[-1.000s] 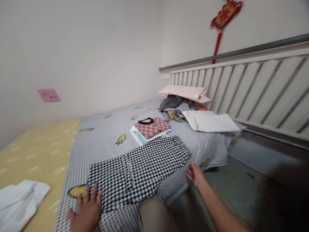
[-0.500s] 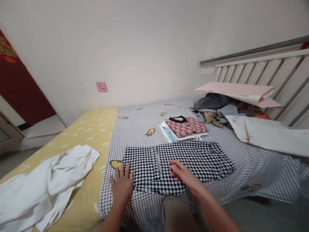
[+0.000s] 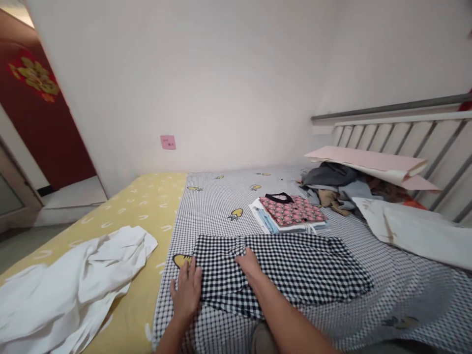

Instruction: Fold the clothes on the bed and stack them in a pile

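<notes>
A black-and-white checked garment lies spread on the bed in front of me, folded into a long shape with a slanting lower edge. My left hand rests at its left end, palm down, fingers stretched and apart. Over the garment's left half, my right hand presses onto a vertical seam, its fingers drawn together on the cloth, which creases there. The fingertips are partly hidden. Just beyond the garment sits a stack of folded clothes, topped by a pink patterned shirt with a black collar.
A crumpled white cloth lies on the yellow bedding at left. To the right are a heap of clothes, a pink folded sheet over it, a white bag-like piece and a railing. A wall stands behind.
My right hand has moved left and away from me, from above the garment down onto its seam, and its fingers have closed in. My left hand stays at the left end. The view has tilted up.
</notes>
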`<state>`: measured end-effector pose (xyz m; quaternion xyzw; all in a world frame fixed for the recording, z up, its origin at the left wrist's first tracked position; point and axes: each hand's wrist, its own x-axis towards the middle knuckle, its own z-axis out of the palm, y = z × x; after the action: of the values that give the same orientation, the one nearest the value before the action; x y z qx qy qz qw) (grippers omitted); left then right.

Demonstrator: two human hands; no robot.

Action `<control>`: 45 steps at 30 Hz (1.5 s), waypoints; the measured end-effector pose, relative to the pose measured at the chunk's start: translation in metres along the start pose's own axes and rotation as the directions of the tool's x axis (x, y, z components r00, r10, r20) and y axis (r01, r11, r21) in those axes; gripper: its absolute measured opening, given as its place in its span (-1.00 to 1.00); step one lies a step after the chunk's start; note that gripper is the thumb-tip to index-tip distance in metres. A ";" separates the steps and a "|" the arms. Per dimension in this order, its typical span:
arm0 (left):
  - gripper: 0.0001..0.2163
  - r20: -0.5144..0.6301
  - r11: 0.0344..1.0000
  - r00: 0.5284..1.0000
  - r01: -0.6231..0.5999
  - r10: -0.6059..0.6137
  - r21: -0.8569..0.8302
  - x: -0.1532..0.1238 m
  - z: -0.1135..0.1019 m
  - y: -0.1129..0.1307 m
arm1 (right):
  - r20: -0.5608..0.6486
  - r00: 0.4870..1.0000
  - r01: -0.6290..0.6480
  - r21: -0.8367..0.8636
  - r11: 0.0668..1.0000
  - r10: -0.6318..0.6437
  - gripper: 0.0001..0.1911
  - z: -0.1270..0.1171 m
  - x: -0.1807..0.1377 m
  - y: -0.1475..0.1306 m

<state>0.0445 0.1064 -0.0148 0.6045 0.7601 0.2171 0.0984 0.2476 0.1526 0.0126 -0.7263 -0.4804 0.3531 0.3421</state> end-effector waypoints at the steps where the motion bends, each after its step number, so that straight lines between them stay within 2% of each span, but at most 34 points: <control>1: -0.48 -0.062 0.997 0.998 -0.002 -0.003 -0.083 0.000 -0.003 -0.002 | -0.005 1.000 0.021 0.071 0.997 -0.021 -0.63 0.000 0.003 -0.001; 3: -0.51 -0.244 0.976 0.967 -0.124 0.078 -0.181 -0.007 -0.010 -0.001 | -0.021 0.998 0.070 0.203 0.977 -0.067 -0.61 -0.005 0.011 -0.003; 4: -0.54 -0.333 0.953 0.928 -0.240 0.169 -0.186 -0.016 -0.013 0.002 | -0.036 0.996 0.092 0.255 0.963 -0.085 -0.59 -0.012 0.016 -0.003; 6: -0.63 -0.420 0.833 0.792 -0.537 0.444 -0.132 -0.040 -0.017 0.013 | -0.079 0.991 0.126 0.333 0.934 -0.106 -0.53 -0.031 0.024 0.001; 8: -0.65 -0.350 0.639 0.622 -0.765 0.701 -0.079 -0.066 -0.016 0.027 | -0.129 0.986 0.151 0.381 0.912 -0.109 -0.42 -0.056 0.028 0.010; 9: -0.65 -0.278 0.559 0.553 -0.826 0.785 -0.067 -0.077 -0.013 0.034 | -0.155 0.982 0.162 0.394 0.905 -0.108 -0.37 -0.069 0.029 0.018; 10: -0.65 -0.200 0.515 0.515 -0.855 0.833 -0.059 -0.087 -0.009 0.039 | -0.180 0.978 0.172 0.401 0.900 -0.107 -0.31 -0.081 0.028 0.027; 11: -0.67 -0.129 0.511 0.512 -0.858 0.849 -0.047 -0.094 -0.004 0.043 | -0.200 0.974 0.179 0.400 0.899 -0.104 -0.25 -0.092 0.027 0.038; 14: -0.72 -0.007 0.582 0.583 -0.812 0.813 0.043 -0.105 0.013 0.043 | -0.205 0.976 0.153 0.385 0.910 -0.078 -0.05 -0.117 0.018 0.075; 16: -0.66 0.015 0.600 0.605 -0.793 0.796 0.102 -0.106 0.022 0.036 | -0.166 0.985 0.100 0.269 0.958 -0.056 -0.01 -0.127 0.014 0.093; 18: -0.60 0.016 0.609 0.616 -0.781 0.787 0.138 -0.105 0.028 0.029 | -0.181 0.979 0.096 -0.003 0.995 -0.095 -0.06 -0.133 0.011 0.099; 20: -0.58 -0.013 0.650 0.657 -0.743 0.754 0.157 -0.103 0.030 0.021 | -0.237 0.939 0.169 -0.308 0.936 -0.247 -0.21 -0.136 0.009 0.090; 21: -0.59 -0.040 0.692 0.696 -0.703 0.717 0.166 -0.102 0.030 0.017 | -0.254 0.902 0.226 -0.410 0.884 -0.348 -0.28 -0.135 0.008 0.082; 23: -0.65 -0.105 0.792 0.789 -0.585 0.605 0.174 -0.099 0.030 0.007 | -0.232 0.817 0.352 -0.524 0.775 -0.528 -0.38 -0.128 0.004 0.064; 25: -0.68 -0.131 0.849 0.843 -0.499 0.522 0.175 -0.097 0.031 -0.004 | -0.147 0.773 0.448 -0.562 0.696 -0.617 -0.42 -0.113 0.001 0.053; 29: -0.68 -0.130 0.885 0.877 -0.444 0.462 0.142 -0.098 0.027 -0.019 | 0.111 0.835 0.501 -0.560 0.660 -0.539 -0.48 -0.072 -0.002 0.065; 31: -0.69 -0.211 0.936 0.912 -0.343 0.352 0.078 -0.100 0.014 -0.012 | 0.157 0.844 0.503 -0.566 0.653 -0.513 -0.49 -0.057 -0.002 0.078; 33: -0.68 -0.324 0.952 0.898 -0.305 0.298 0.030 -0.098 -0.003 0.008 | 0.148 0.837 0.506 -0.576 0.642 -0.527 -0.47 -0.049 -0.002 0.087; 35: -0.68 -0.396 0.917 0.835 -0.396 0.382 0.049 -0.090 -0.015 0.040 | 0.145 0.830 0.513 -0.577 0.636 -0.538 -0.47 -0.048 -0.001 0.090; 36: -0.68 -0.387 0.880 0.799 -0.469 0.460 0.076 -0.083 -0.016 0.056 | 0.145 0.828 0.516 -0.577 0.633 -0.542 -0.46 -0.049 -0.001 0.089; 38: -0.62 -0.270 0.807 0.763 -0.577 0.587 0.125 -0.068 -0.006 0.086 | 0.146 0.830 0.512 -0.581 0.632 -0.539 -0.47 -0.051 -0.002 0.086; 40: -0.55 -0.059 0.765 0.766 -0.629 0.640 0.138 -0.049 0.015 0.104 | 0.149 0.836 0.506 -0.583 0.636 -0.529 -0.47 -0.052 -0.003 0.083; 42: -0.54 0.117 0.770 0.786 -0.618 0.607 0.156 -0.028 0.036 0.107 | 0.147 0.840 0.503 -0.573 0.647 -0.522 -0.47 -0.052 -0.005 0.081; 45: -0.52 0.202 0.833 0.868 -0.493 0.453 0.253 0.007 0.051 0.100 | 0.145 0.847 0.498 -0.554 0.667 -0.511 -0.46 -0.053 -0.007 0.079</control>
<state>0.1513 0.1412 -0.0138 0.7947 0.6021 0.0774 0.0006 0.3263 0.1141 -0.0246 -0.6370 -0.7414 0.0754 0.1973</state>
